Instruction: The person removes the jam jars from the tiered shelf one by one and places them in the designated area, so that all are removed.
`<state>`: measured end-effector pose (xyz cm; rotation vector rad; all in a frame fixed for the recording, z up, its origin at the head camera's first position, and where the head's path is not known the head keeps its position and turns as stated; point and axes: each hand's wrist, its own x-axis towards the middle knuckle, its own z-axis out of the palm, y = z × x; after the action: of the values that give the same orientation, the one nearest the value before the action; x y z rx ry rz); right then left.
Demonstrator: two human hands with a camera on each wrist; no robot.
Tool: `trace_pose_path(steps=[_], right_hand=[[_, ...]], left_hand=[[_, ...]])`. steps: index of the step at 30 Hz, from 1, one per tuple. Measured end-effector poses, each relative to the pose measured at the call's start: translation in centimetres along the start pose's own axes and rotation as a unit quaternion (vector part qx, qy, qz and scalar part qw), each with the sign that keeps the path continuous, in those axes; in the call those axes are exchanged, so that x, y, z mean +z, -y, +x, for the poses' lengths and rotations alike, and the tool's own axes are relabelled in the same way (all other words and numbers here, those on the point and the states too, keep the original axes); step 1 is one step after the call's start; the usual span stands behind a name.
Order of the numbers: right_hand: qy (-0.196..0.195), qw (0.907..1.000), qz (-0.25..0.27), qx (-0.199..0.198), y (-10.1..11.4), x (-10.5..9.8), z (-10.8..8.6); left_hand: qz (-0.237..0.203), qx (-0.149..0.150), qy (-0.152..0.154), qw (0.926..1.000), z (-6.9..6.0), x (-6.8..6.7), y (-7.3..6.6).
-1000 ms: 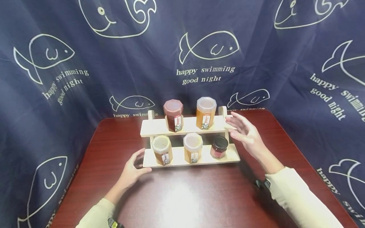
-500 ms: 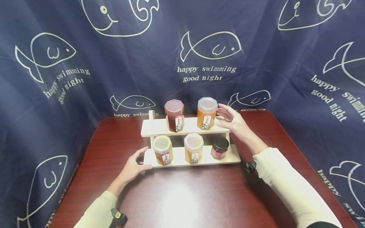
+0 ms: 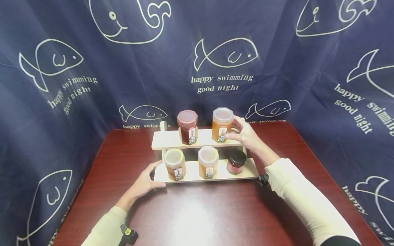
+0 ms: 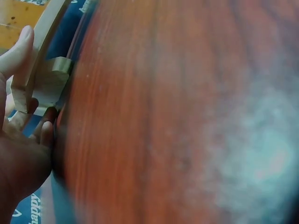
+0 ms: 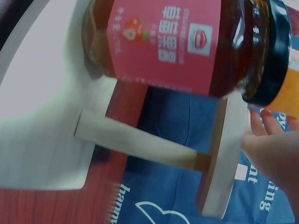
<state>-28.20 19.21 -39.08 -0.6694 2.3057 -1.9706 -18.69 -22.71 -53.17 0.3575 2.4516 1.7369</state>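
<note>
A two-tier wooden rack (image 3: 160, 139) stands on the table with jars on both shelves. My right hand (image 3: 250, 137) grips the right side of an amber jar with a pale lid (image 3: 221, 131) on the upper shelf, thumb at its front, other fingers mostly hidden behind it. With thumb in front and fingers behind, my left hand (image 3: 143, 183) holds the left end of the lower shelf (image 3: 191, 172); the left wrist view shows that hand (image 4: 21, 161) around the wooden end. A dark red jar (image 3: 187, 126) sits left on the upper shelf.
On the lower shelf are two pale-lidded jars, a brown one (image 3: 176, 167) and a golden one (image 3: 207, 165), plus a small black-lidded jar with a pink label (image 5: 163, 44). The reddish-brown table (image 3: 197, 218) is surrounded by a dark blue fish-print curtain (image 3: 147, 78).
My right hand has moved left from the rack's right end to the amber jar and closed around it. The left hand stays at the shelf's left end. The jars keep their places.
</note>
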Motion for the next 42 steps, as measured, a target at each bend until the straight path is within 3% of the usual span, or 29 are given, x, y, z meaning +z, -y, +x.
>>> trace_pose_path(steps=[4, 15, 22, 24, 29, 36, 42], right_hand=[[-0.011, 0.9999, -0.003, 0.004, 0.1, 0.6, 0.1], [-0.078, 0.9947, -0.055, 0.038, 0.2, 2.7, 0.6], [-0.105, 0.9878, -0.108, 0.040, -0.1, 3.0, 0.6], [-0.116, 0.9834, -0.135, 0.038, -0.2, 3.2, 0.6], [-0.140, 0.9732, -0.178, 0.037, -0.3, 3.5, 0.2], [-0.148, 0.9712, -0.185, 0.025, 1.0, 2.1, -0.2], [-0.158, 0.9674, -0.198, -0.001, 2.3, -0.7, -0.7]], left_hand=[[-0.003, -0.020, 0.014, 0.9997, 0.2, 0.0, 0.0], [0.004, -0.008, 0.016, 0.9998, 0.0, -0.3, -0.1], [0.010, -0.017, 0.014, 0.9997, -0.2, -0.1, 0.3], [0.016, -0.020, 0.013, 0.9996, -0.3, 0.0, 0.0], [0.013, -0.016, 0.019, 0.9996, -1.0, 0.2, -2.5], [0.009, -0.013, 0.013, 0.9998, -1.0, 0.2, -2.8], [0.021, -0.008, 0.015, 0.9996, -1.1, 0.2, -3.5]])
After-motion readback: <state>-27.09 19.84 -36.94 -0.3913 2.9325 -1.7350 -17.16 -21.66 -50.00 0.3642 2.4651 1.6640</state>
